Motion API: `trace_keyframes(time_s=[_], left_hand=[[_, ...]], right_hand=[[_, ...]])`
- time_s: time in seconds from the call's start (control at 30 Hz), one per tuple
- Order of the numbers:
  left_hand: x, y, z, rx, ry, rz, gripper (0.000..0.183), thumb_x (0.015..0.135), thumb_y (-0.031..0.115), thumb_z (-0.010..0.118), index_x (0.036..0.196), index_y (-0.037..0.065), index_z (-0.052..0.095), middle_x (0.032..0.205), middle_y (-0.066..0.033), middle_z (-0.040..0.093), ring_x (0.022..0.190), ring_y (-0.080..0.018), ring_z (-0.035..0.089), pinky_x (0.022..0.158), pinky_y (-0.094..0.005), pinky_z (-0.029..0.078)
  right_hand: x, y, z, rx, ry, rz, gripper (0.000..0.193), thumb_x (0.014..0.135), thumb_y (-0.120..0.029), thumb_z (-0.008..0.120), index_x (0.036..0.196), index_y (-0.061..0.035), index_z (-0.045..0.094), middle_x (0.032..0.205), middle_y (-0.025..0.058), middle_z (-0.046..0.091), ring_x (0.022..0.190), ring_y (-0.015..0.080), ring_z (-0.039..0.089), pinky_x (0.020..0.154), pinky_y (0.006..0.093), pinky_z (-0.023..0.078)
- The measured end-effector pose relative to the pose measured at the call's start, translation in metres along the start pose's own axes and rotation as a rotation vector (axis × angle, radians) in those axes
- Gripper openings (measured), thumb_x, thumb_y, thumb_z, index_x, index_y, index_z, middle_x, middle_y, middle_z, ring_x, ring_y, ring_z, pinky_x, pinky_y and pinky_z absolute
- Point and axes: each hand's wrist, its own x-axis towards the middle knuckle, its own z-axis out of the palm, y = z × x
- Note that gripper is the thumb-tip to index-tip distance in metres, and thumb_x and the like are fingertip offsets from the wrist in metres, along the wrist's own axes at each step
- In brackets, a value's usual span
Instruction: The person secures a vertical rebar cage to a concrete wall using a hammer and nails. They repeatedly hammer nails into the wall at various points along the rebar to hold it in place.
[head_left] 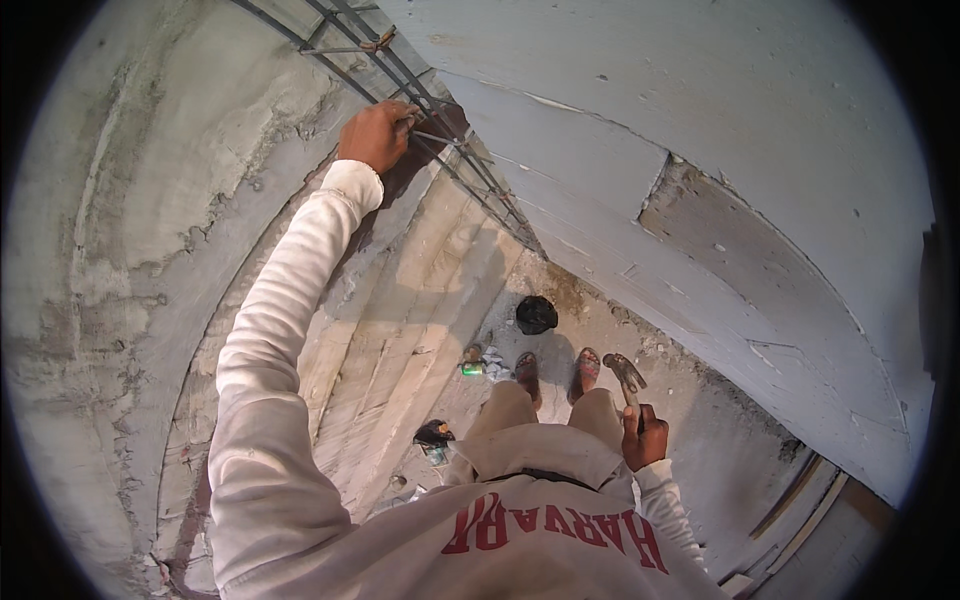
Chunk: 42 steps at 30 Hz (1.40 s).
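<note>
A slackened right hand point(647, 440) could drop the steel-headed claw hammer point(626, 376) beside the sandalled feet point(587, 368) (they stand close by). That hand wraps the hammer's handle; the left hand point(374, 136) curls against the dark steel rebar cage point(440, 139), though whether it pinches a bar cannot be told.
</note>
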Motion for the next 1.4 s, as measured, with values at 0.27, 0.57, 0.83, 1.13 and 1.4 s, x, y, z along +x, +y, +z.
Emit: trace_keyframes(time_s=[0.27,0.57,0.83,1.13,1.4], left_hand=[[0.008,-0.024,0.027,0.181,0.052,0.114,0.034,0.084,0.01,0.072,0.116,0.023,0.078,0.118,-0.0013,0.076,0.099,-0.0318,0.074,0.083,-0.0452,0.06],[0.02,-0.044,0.023,0.158,0.284,0.265,0.034,0.078,0.007,0.074,0.11,0.018,0.076,0.111,-0.0043,0.078,0.092,-0.0299,0.075,0.076,-0.0422,0.061],[-0.001,0.013,-0.047,-0.119,0.437,0.184,0.014,0.095,0.013,0.075,0.107,0.01,0.08,0.099,-0.0093,0.079,0.083,-0.0248,0.077,0.074,-0.0361,0.06],[0.05,-0.015,-0.169,-0.093,0.508,0.197,0.017,0.094,0.012,0.077,0.111,0.011,0.082,0.099,-0.0104,0.08,0.078,-0.0162,0.076,0.073,-0.0332,0.06],[0.071,-0.016,-0.164,0.313,0.48,0.261,0.015,0.093,0.025,0.074,0.105,0.022,0.083,0.1,0.0002,0.08,0.083,-0.0256,0.075,0.07,-0.0375,0.06]], right_hand=[[0.005,-0.024,-0.005,0.088,0.12,-0.073,0.028,0.106,-0.031,0.06,0.103,-0.0031,0.065,0.076,0.023,0.069,0.069,0.0477,0.065,0.068,0.053,0.049],[0.004,-0.044,0.036,0.189,0.163,0.035,0.028,0.105,-0.028,0.06,0.101,-0.0013,0.064,0.073,0.0262,0.067,0.068,0.0493,0.064,0.066,0.0551,0.048],[0.034,-0.071,0.071,0.269,0.298,-0.15,0.029,0.105,-0.026,0.062,0.093,0.0,0.063,0.059,0.0176,0.057,0.049,0.0339,0.055,0.053,0.0437,0.042],[0.093,-0.186,0.052,0.443,0.101,-0.349,0.025,0.104,-0.025,0.059,0.104,-0.0004,0.063,0.063,0.0148,0.059,0.056,0.0328,0.059,0.062,0.0432,0.047],[0.138,-0.34,0.012,0.727,0.031,-0.648,0.027,0.106,-0.026,0.058,0.109,-0.0003,0.061,0.065,0.0098,0.061,0.056,0.0276,0.062,0.061,0.0396,0.05]])
